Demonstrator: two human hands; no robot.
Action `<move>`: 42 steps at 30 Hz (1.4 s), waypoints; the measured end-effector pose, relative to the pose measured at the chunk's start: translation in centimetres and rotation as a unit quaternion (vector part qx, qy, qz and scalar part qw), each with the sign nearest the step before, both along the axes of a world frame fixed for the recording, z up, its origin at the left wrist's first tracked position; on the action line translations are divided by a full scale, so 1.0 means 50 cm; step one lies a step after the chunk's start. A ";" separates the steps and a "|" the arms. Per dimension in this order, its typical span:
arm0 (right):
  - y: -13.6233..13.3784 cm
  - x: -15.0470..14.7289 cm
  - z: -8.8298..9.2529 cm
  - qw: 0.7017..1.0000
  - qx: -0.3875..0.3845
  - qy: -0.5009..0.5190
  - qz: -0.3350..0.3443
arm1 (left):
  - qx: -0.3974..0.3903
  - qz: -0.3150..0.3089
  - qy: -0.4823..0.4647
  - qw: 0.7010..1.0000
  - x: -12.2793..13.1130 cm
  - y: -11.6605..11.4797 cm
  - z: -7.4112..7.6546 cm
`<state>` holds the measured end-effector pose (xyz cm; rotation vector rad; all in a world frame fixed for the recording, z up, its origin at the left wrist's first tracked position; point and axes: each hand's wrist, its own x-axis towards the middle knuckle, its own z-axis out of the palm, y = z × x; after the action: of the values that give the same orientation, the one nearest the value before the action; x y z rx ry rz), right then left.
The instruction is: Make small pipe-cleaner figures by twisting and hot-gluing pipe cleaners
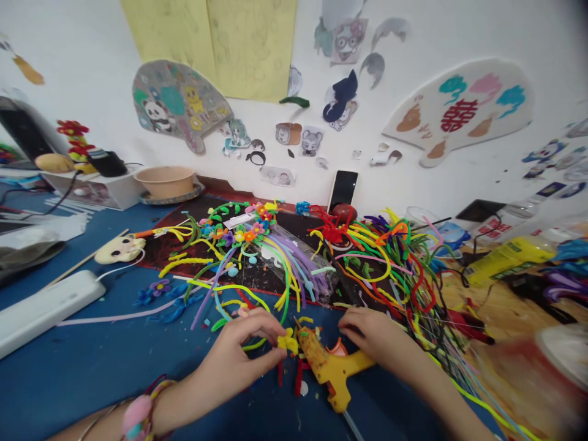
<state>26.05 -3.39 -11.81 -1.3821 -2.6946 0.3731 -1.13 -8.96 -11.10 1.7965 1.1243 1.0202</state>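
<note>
A: What took up most of the space?

B: The broad, blue-topped bench [114, 361]. On its right lay a tangled heap of multicoloured fuzzy pipe cleaners [390, 254], with a bright hoop of fuzzy flowers and leaves [248, 233] left of it.

A: And the hands?

B: They were apart. The left hand [250, 343] was closed in a pinch, thumb and forefinger. The right hand [376, 337] was bent over the handle end of a stained yellow plastic glue gun [328, 367]; I couldn't tell whether it gripped anything.

A: How did the gun lie?

B: On its side, nozzle toward the far edge, orange trigger facing the right hand.

A: What was in the pinch?

B: A small, crumpled yellow fuzzy piece [288, 342], just left of the nozzle.

A: Anything smaller?

B: A flat white disc [304, 388] on the bench, nearer the wearer.
</note>
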 end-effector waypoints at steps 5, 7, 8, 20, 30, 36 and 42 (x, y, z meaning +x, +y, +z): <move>0.003 -0.003 -0.007 1.000 0.004 -0.016 -0.001 | 0.009 -0.001 0.005 1.000 -0.003 -0.003 -0.001; -0.004 -0.003 -0.004 1.000 0.009 -0.007 -0.003 | 0.008 -0.006 0.007 1.000 -0.005 -0.003 -0.003; -0.008 -0.003 0.000 1.000 0.010 0.009 -0.005 | 0.011 -0.008 0.012 1.000 -0.005 -0.003 -0.003; -0.089 -0.103 0.054 0.911 -0.157 0.381 -0.022 | 0.056 0.009 0.029 0.998 0.004 -0.008 0.004; -0.101 -0.141 0.022 0.888 -0.140 0.436 -0.047 | 0.080 0.004 0.048 0.996 0.011 -0.010 0.012; -0.102 -0.146 0.019 0.897 -0.100 0.429 -0.037 | 0.087 0.001 0.053 0.995 0.011 -0.011 0.010; -0.106 -0.153 0.013 0.897 -0.082 0.433 -0.041 | 0.081 -0.006 0.041 0.996 0.014 -0.012 0.007</move>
<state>18.42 -8.72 -11.18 -0.9975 -1.8879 0.9544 -0.45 -9.57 -10.74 1.9863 1.1066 1.0651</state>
